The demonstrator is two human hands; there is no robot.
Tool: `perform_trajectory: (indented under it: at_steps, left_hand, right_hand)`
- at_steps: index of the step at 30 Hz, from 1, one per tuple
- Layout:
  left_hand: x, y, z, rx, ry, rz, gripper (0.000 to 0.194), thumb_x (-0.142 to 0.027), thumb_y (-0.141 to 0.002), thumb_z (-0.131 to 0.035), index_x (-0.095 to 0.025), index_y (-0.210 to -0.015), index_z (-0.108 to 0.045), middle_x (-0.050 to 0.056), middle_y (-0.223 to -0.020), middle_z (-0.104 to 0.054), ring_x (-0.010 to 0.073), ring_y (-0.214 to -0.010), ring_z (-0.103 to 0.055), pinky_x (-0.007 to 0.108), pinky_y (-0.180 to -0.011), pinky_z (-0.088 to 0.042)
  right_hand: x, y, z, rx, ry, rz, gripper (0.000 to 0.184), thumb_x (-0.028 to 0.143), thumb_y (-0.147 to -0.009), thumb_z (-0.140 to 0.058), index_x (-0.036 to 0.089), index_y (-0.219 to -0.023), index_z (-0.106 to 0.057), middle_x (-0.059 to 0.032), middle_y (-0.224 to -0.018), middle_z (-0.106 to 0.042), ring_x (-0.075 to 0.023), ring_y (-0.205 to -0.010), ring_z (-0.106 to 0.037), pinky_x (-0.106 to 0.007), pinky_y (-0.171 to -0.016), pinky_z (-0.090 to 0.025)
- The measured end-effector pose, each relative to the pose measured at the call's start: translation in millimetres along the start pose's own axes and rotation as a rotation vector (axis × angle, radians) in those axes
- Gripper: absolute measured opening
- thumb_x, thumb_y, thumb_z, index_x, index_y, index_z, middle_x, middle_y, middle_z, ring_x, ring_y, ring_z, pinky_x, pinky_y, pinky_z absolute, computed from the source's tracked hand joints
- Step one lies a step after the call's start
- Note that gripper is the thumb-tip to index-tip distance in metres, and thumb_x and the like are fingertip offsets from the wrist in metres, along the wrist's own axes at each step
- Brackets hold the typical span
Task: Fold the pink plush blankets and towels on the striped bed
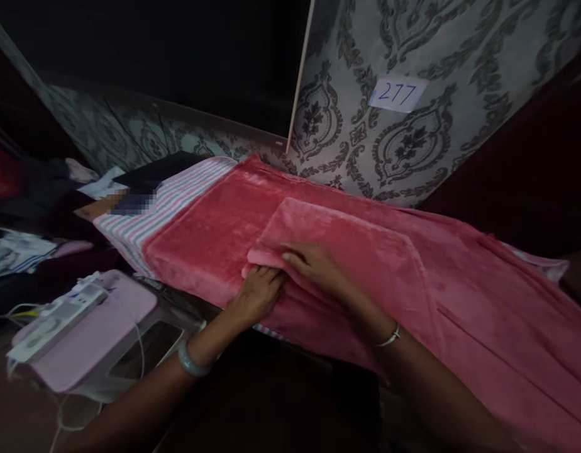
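Observation:
A pink plush cloth (200, 233) is spread along a board with a striped cover (187, 189). On top of it lies a folded section (347, 239) of the same cloth, with a rounded seam on its right side. My left hand (260, 294), palm down, has its fingers curled at the near left edge of this fold, the tips partly hidden beneath it. Just to its right, my right hand (312, 263) closes thumb and fingers on the fold's edge, lifting it slightly. Both hands almost touch each other.
A pink plastic stool (130, 302) at the left carries a white power strip (59, 321) with cables. Piled clothes (21, 251) lie farther left. Behind the board are a large dark screen (177, 56) and a patterned wall with a paper (398, 94) marked 277.

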State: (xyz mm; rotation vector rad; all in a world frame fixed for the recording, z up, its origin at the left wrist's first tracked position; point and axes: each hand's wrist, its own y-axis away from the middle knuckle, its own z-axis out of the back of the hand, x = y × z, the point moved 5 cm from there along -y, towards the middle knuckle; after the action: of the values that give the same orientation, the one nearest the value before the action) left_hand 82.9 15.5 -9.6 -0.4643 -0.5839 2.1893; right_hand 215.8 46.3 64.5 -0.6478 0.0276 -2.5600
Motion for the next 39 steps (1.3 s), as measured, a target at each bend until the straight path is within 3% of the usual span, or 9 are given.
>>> perform_trajectory:
  at_steps: [3, 7, 10, 14, 22, 25, 29, 34, 39]
  left_hand:
    - [1, -2, -4.9, -0.033, -0.023, -0.004, 0.027, -0.019, -0.097, -0.047, -0.019, -0.106, -0.072, 0.011, -0.104, -0.070, 0.0254, -0.099, -0.060, 0.043, -0.086, -0.046]
    - [3, 0, -6.8, -0.148, -0.003, -0.044, 0.030, -0.011, -0.095, -0.043, -0.018, -0.096, -0.072, 0.010, -0.092, -0.067, 0.0235, -0.092, -0.057, 0.041, -0.083, -0.046]
    - [5, 10, -10.1, -0.218, 0.018, -0.100, 0.034, -0.008, -0.094, -0.038, -0.018, -0.098, -0.070, 0.010, -0.090, -0.067, 0.0216, -0.086, -0.055, 0.038, -0.077, -0.046]
    - [3, 25, -14.4, -0.225, -0.013, -0.145, 0.031, -0.011, -0.095, -0.039, -0.018, -0.098, -0.069, 0.010, -0.090, -0.068, 0.0205, -0.080, -0.052, 0.036, -0.069, -0.043]
    - [-1, 16, -0.1, -0.163, -0.093, -0.128, 0.033, -0.012, -0.094, -0.048, -0.020, -0.120, -0.066, 0.010, -0.107, -0.069, 0.0241, -0.098, -0.057, 0.039, -0.085, -0.044]
    - [-7, 12, -0.6, -0.071, -0.068, -0.115, 0.034, -0.016, -0.094, -0.050, -0.020, -0.125, -0.064, 0.010, -0.109, -0.069, 0.0249, -0.101, -0.058, 0.041, -0.090, -0.045]
    - [-21, 18, -4.8, 0.013, -0.060, -0.062, 0.031, -0.026, -0.095, -0.052, -0.022, -0.122, -0.067, 0.011, -0.117, -0.068, 0.0281, -0.112, -0.058, 0.049, -0.101, -0.044]
    - [-34, 34, -8.5, -0.057, -0.076, -0.013, 0.042, -0.022, -0.093, -0.054, -0.023, -0.135, -0.061, 0.010, -0.133, -0.064, 0.0324, -0.132, -0.048, 0.056, -0.113, -0.033]
    - [-31, 37, -4.8, -0.078, -0.038, -0.019, 0.042, -0.021, -0.093, -0.054, -0.024, -0.134, -0.062, 0.009, -0.132, -0.065, 0.0288, -0.129, -0.051, 0.053, -0.113, -0.035]
  right_hand:
    - [-28, -15, 17, -0.094, 0.089, -0.085, 0.048, 0.036, -0.105, -0.031, 0.020, -0.141, -0.059, -0.0068, -0.142, -0.060, -0.0228, -0.132, -0.055, -0.038, -0.112, -0.042]
    - [-80, -42, 32, -0.037, 0.277, -0.236, 0.052, 0.040, -0.105, -0.035, 0.022, -0.152, -0.045, -0.0071, -0.159, -0.039, -0.0283, -0.149, -0.031, -0.051, -0.122, -0.027]
    - [-111, -49, 25, 0.038, 0.329, -0.344, 0.057, 0.050, -0.104, -0.034, 0.030, -0.157, -0.033, -0.0047, -0.166, -0.023, -0.0324, -0.153, -0.020, -0.064, -0.119, -0.023]
    - [-125, -48, 7, 0.026, 0.360, -0.343, 0.060, 0.056, -0.103, -0.032, 0.035, -0.159, -0.027, -0.0024, -0.167, -0.020, -0.0316, -0.153, -0.019, -0.066, -0.117, -0.023]
    - [-107, -56, 16, 0.057, 0.321, -0.408, 0.061, 0.057, -0.103, -0.031, 0.033, -0.159, -0.028, -0.0049, -0.167, -0.020, -0.0341, -0.153, -0.018, -0.065, -0.118, -0.023]
    - [-78, -77, 16, 0.031, 0.283, -0.279, 0.063, 0.059, -0.102, -0.031, 0.033, -0.160, -0.026, -0.0042, -0.167, -0.018, -0.0347, -0.154, -0.014, -0.066, -0.119, -0.020]
    - [-51, -96, -8, 0.132, 0.267, -0.170, 0.064, 0.063, -0.101, -0.033, 0.033, -0.158, -0.031, -0.0037, -0.168, -0.015, -0.0343, -0.154, -0.010, -0.067, -0.119, -0.015]
    - [-51, -94, -30, 0.082, 0.320, -0.138, 0.064, 0.063, -0.101, -0.035, 0.032, -0.156, -0.035, -0.0069, -0.168, -0.017, -0.0368, -0.154, -0.010, -0.070, -0.117, -0.014]
    - [-54, -93, -32, 0.059, 0.299, -0.126, 0.065, 0.062, -0.101, -0.037, 0.031, -0.158, -0.032, -0.0071, -0.168, -0.016, -0.0369, -0.154, -0.008, -0.069, -0.118, -0.012]
